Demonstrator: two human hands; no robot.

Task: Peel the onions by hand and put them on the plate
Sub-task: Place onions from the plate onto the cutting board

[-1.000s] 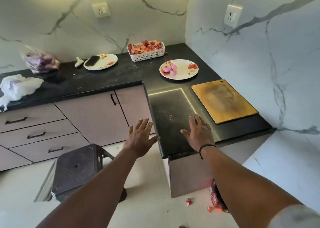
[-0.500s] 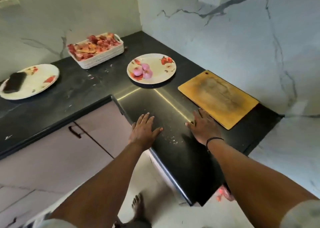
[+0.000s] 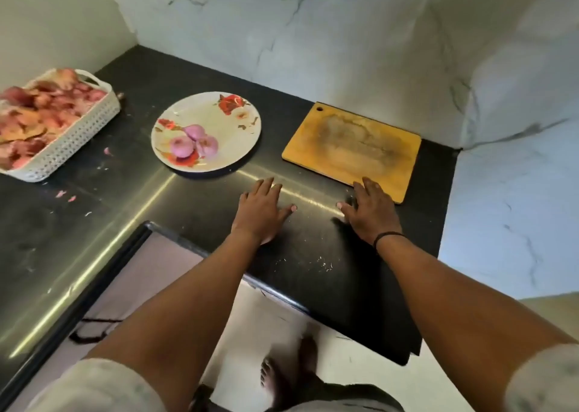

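Three peeled onions [image 3: 194, 143] lie together on the plate [image 3: 241, 148], centre-left of the frame, touching one another; more unpeeled ones fill the basket [image 3: 78, 132] at the left edge. I judge each onion light and firm, but slick once its skin is off, with dry outer skin that is brittle and tears in flakes. I would take one from the basket with fingertips round its middle and start the peel at the root or tip, where the skin lifts most easily.

Neither hand holds anything. My left hand [image 3: 260, 212] lies flat on the counter [image 3: 175, 70] with its fingers straight and spread, just below the plate; my right hand [image 3: 371, 212] lies the same way, its fingertips reaching the near edge of the board [image 3: 354, 145], though I cannot quite tell whether they touch it.

That counter is dark polished stone, glossy under a bright reflected streak, with skin scraps and pale crumbs on it. It turns a corner against marble-patterned walls. Below, pale floor and a bare foot show at the bottom of the frame.
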